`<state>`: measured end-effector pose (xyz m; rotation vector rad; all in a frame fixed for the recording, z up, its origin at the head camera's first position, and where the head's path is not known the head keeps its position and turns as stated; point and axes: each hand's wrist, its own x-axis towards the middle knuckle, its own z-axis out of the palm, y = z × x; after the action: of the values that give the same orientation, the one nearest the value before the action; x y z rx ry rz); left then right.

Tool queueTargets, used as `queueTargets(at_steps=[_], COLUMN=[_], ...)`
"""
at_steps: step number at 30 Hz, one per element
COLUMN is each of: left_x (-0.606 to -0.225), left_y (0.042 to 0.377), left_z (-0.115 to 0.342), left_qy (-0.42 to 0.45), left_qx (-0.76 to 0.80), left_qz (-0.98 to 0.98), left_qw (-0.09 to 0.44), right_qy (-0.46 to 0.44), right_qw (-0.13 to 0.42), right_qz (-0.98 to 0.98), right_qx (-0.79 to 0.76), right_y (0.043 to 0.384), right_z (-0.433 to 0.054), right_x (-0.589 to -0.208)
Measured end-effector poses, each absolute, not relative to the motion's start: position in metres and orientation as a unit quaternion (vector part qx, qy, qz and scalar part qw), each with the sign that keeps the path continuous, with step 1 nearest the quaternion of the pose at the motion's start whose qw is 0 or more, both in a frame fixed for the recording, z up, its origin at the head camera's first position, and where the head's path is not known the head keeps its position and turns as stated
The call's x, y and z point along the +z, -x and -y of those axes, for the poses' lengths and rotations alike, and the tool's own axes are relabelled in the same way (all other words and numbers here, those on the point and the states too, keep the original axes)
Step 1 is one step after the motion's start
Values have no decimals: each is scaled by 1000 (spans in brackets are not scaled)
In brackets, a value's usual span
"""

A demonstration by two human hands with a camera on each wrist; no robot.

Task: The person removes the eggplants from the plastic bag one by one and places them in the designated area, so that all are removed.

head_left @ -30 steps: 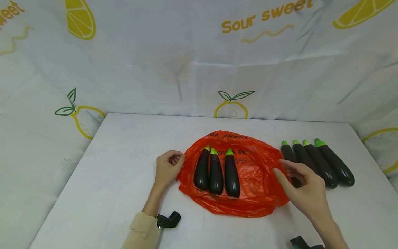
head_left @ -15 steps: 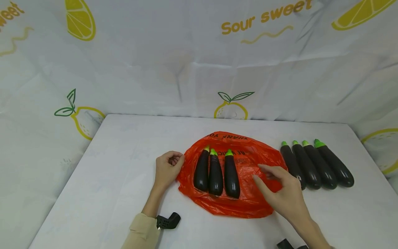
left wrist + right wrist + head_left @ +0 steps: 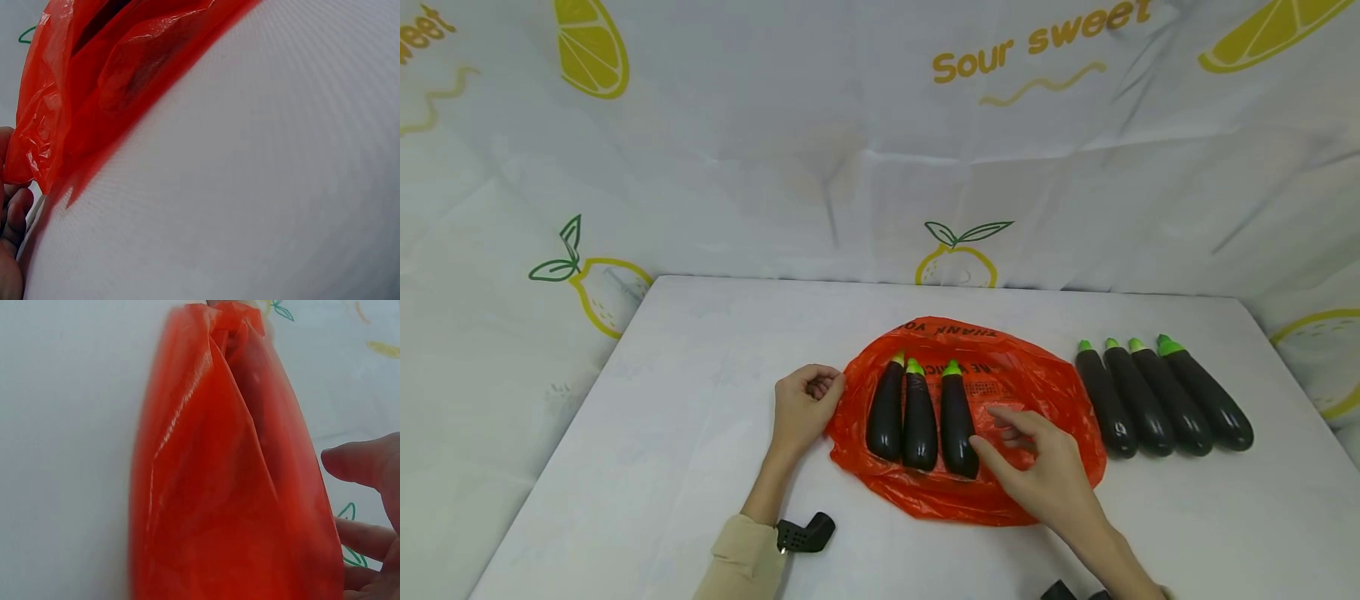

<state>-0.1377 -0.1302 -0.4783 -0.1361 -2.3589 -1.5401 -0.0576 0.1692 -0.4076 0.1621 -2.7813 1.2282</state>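
A red plastic bag (image 3: 1030, 375) with black print lies spread open on the white table. Three dark eggplants (image 3: 958, 425) with green stems lie side by side inside it. At the bag's left edge, my left hand (image 3: 805, 408) pinches the plastic; the left wrist view shows the gathered film (image 3: 40, 144) at the fingers. My right hand (image 3: 1041, 462) hovers over the bag's right part with thumb and fingers apart, the thumb tip right by the lower end of the rightmost bagged eggplant. In the right wrist view, its thumb (image 3: 356, 462) stands beside the bag's side.
Several more eggplants (image 3: 1172, 400) lie in a row on the table, right of the bag. A white cloth (image 3: 775, 167) with lemon prints hangs behind the table (image 3: 685, 400). A black wrist device (image 3: 807, 533) sits on the left forearm.
My right hand has moved left, from the bag's right edge to beside the rightmost bagged eggplant. The left hand, the bag and the eggplants have stayed in place.
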Motion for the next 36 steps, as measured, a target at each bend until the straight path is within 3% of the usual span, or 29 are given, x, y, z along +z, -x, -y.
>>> queueTargets(at_steps=[20, 36], left_x=[-479, -480], left_y=[139, 139], left_z=[131, 131], left_qy=[57, 53], left_qx=[-536, -540], left_qz=[826, 824], left_qw=[165, 163], right_qy=[-7, -10], right_qw=[-47, -12], right_qz=[912, 928], right_qx=[407, 372], right_y=[61, 61], right_z=[-149, -168], right_x=[-420, -409])
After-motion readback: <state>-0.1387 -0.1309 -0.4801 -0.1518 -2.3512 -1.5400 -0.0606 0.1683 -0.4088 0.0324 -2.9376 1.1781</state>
